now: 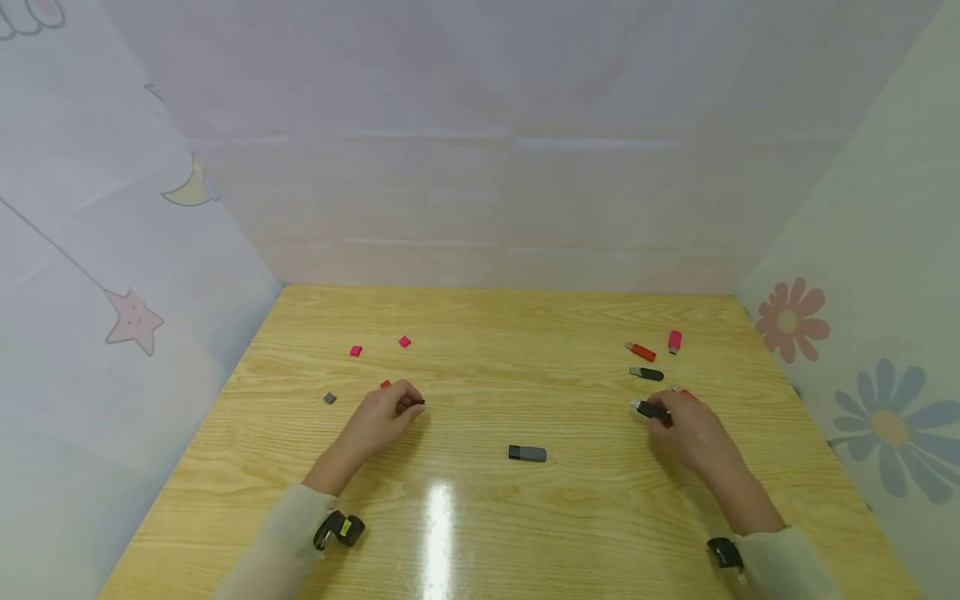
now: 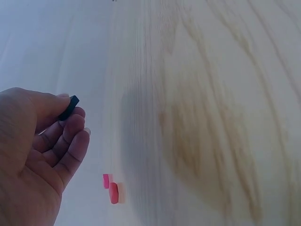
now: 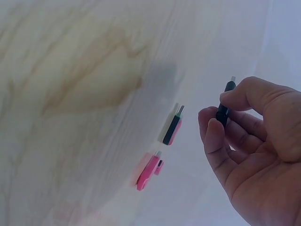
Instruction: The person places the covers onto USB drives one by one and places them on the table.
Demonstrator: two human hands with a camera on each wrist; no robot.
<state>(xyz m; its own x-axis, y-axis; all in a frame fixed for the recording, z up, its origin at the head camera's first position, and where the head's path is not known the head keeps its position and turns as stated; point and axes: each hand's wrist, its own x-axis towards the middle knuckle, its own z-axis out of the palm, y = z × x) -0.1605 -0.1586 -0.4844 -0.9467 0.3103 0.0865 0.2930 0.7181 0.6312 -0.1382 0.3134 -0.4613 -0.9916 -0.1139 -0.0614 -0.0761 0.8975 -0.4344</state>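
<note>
My left hand (image 1: 386,419) pinches a small black USB stick cap (image 2: 69,108) between thumb and fingers, over the left part of the table. On the right, my right hand (image 1: 693,429) holds a black USB stick (image 1: 651,410), its bare metal plug pointing left; the right wrist view shows thumb and fingers gripping its body (image 3: 225,104). Between the hands lies a grey USB stick (image 1: 531,454) with its black cap on. A red cap (image 1: 386,384) lies just behind my left hand, and a grey cap (image 1: 330,398) is to its left.
Farther back on the left lie two pink caps (image 1: 356,351). Uncapped at the right are a red stick (image 1: 642,352), a black stick (image 1: 649,374) and a pink stick (image 1: 675,341); another red one (image 1: 684,392) is partly behind my right hand. Printed cloth walls surround the wooden table (image 1: 465,333).
</note>
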